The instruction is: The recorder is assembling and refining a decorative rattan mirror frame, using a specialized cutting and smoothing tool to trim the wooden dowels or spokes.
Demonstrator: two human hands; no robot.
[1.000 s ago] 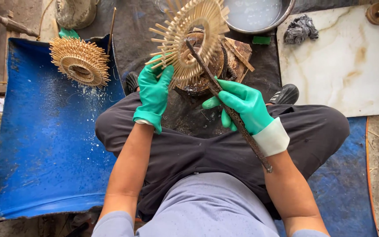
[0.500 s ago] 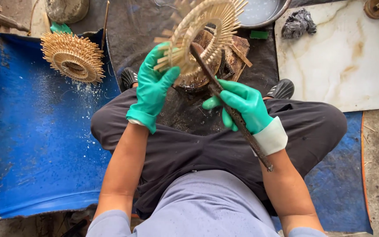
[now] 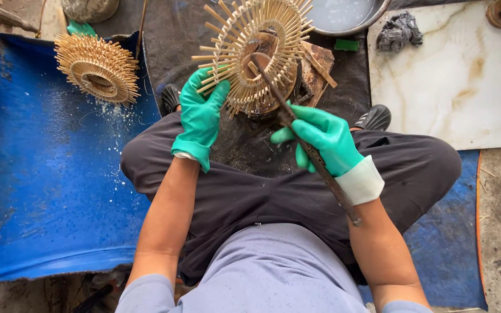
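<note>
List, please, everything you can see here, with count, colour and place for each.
Bamboo ring: one, tan, top centre, propped on a wooden block.
Second ring: one, tan, on the blue sheet, upper left.
Rod: one, dark, tip at the ring's hub.
Basin: one, grey metal, top.
Rag: one, grey, on the white slab, right.
Left hand: green glove, gripping the ring's spokes.
Right hand: green glove, holding the rod.

Metal basin (image 3: 349, 14) and grey stone (image 3: 88, 8), cut off at top edge.
</note>
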